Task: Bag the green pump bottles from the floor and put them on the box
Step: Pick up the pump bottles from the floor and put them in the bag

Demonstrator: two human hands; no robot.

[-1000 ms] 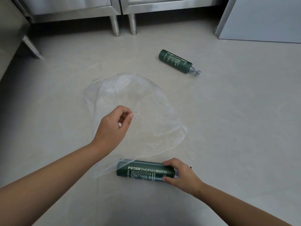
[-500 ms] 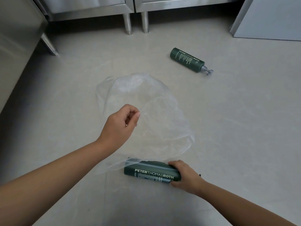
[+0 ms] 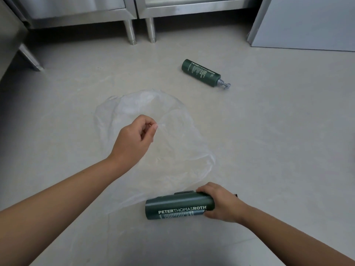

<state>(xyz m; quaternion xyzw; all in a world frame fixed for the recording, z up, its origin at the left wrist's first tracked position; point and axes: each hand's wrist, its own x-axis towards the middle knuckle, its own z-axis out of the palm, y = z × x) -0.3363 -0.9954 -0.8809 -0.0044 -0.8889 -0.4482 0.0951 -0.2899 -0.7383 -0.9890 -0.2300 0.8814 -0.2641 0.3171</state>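
Steel cabinet legs (image 3: 131, 32), grey panel (image 3: 307, 22)

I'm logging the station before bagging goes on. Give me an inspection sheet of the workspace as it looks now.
Surface: pale floor, smooth.
Job's things: clear plastic bag crumpled on the floor; near green pump bottle at its near edge; far green pump bottle on its side, apart from the bag; box not identified.
Clutter: nothing seen.
Hands: left hand pinches the bag's film; right hand grips the near bottle's pump end.
Cables: nothing seen.
Surroundings: steel cabinet legs and grey panel at the far edge.
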